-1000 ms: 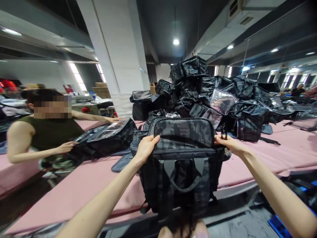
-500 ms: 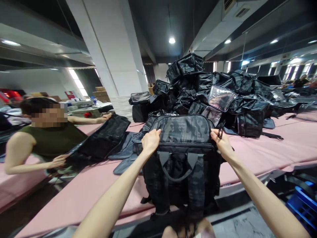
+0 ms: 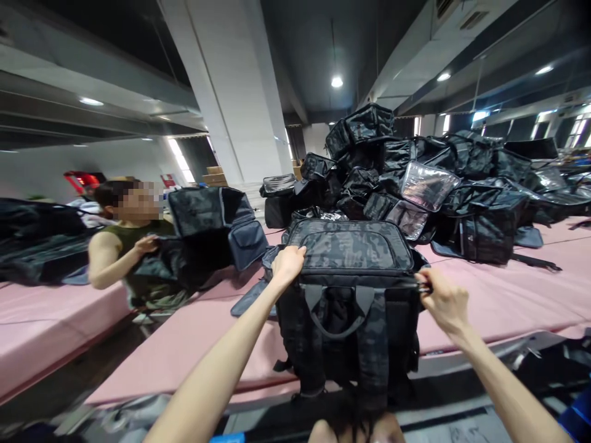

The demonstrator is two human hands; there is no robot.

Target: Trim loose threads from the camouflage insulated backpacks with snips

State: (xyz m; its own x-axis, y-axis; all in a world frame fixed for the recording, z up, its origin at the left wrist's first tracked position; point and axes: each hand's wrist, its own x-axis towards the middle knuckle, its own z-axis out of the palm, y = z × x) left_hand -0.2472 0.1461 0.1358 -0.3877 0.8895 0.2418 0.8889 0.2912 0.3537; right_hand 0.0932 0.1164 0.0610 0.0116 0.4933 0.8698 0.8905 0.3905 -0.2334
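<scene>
A black camouflage bag (image 3: 351, 295) stands upright at the near edge of the pink table (image 3: 184, 344), its carry handle and straps facing me. My left hand (image 3: 287, 264) grips the top left corner of the bag's lid. My right hand (image 3: 444, 303) is closed in a pinch at the bag's top right edge, apparently on the zipper pull there.
A tall heap of black bags (image 3: 415, 178), some with clear plastic panels, fills the table behind. To the left a person in a dark green top (image 3: 124, 252) holds up another black bag (image 3: 212, 234). A white pillar (image 3: 231, 104) rises behind them. More bags (image 3: 37, 240) lie far left.
My right hand has slid from the lid's top right corner down to the right side edge. The person at left has lifted their bag off the table to an upright hold. My view shifted left.
</scene>
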